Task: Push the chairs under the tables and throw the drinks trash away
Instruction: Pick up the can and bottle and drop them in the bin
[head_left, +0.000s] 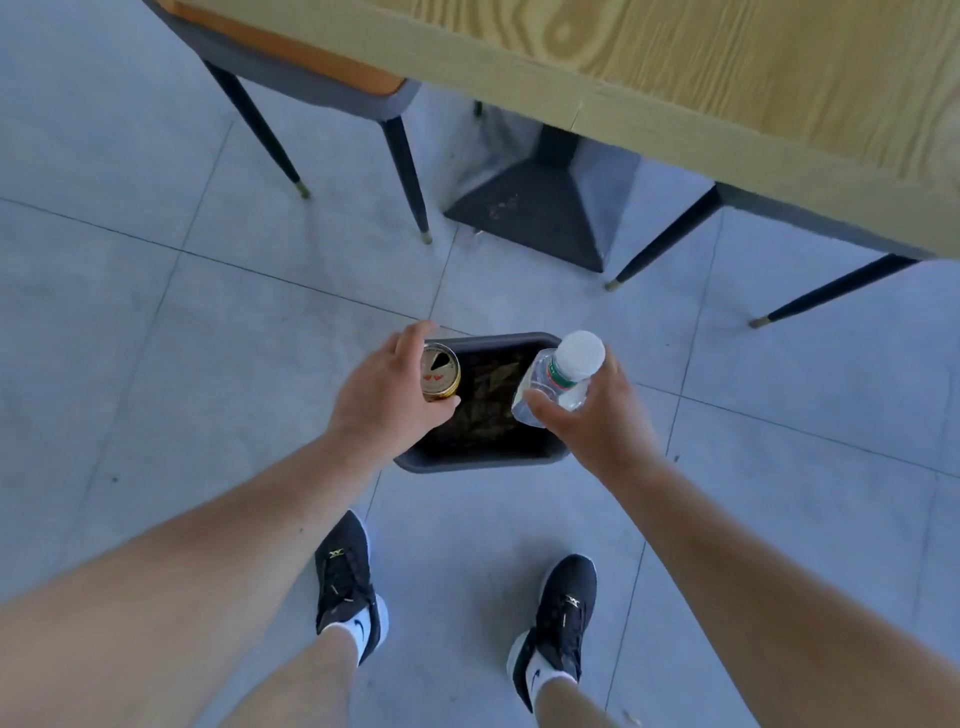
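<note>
Left hand (387, 397) grasps a gold-topped can (440, 375), opened; its printing is unreadable. Right hand (592, 415) grasps a clear, white-capped bottle (558, 382), green neck band, above the dark bin (478, 460).

Single head view, looking steeply down from standing height.

The camera sits on the person's head and faces forward and down, so the floor (156, 364) fills most of the frame and the person's own shoes (350, 582) show at the bottom edge. Both forearms run in from the lower corners toward the middle, where the left hand (384, 395) and right hand (597, 415) are near the lens, above the bin (483, 460). The far side of the view takes in the table (727, 67) edge at upper right and chair (291, 67) legs at top. The wide angle bends straight lines near the edges. No second view.
</note>
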